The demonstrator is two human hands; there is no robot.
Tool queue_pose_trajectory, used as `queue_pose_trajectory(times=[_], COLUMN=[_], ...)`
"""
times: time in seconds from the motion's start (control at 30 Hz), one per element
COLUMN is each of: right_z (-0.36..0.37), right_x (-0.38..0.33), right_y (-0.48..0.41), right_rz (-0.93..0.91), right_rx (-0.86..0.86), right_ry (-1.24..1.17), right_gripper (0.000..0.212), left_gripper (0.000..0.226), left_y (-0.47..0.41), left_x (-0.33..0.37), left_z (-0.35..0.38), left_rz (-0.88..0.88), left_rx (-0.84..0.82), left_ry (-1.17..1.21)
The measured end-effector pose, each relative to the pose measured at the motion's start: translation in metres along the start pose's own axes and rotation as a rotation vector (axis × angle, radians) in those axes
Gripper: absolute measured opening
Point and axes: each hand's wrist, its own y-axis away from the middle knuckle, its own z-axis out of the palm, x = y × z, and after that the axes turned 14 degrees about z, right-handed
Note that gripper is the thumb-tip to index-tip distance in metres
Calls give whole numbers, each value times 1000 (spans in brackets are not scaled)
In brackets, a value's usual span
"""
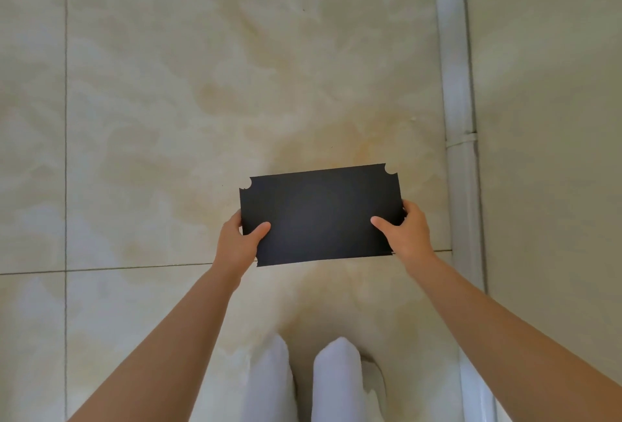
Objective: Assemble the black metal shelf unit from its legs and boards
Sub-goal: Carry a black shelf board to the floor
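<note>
Black board [321, 216]: flat, matte, corners notched. Left grip [237, 243], right grip [410, 236] clamped on opposite short edges.

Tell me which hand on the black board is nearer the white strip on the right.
The right hand, gripping the end of the black board beside the white strip; the left hand holds the opposite end, farther from it.

A plain indoor room, shown by marbled beige floor tiles [188, 91] and a white conduit [455, 61].
</note>
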Motion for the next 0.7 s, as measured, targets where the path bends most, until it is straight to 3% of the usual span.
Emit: queue_pose_trajectory(times=[0.6, 0.7], right_z=[23, 17], right_x=[4, 3], right_y=[-23, -18], right_rz=[48, 63], right_rx=[-45, -32], right_ry=[120, 220], right_gripper=[64, 66], left_gripper=[38, 54], left_y=[-28, -22], left_x=[-17, -7], left_z=[2, 3], left_rz=[-55, -100], left_rx=[17, -4], left_ry=[-139, -202])
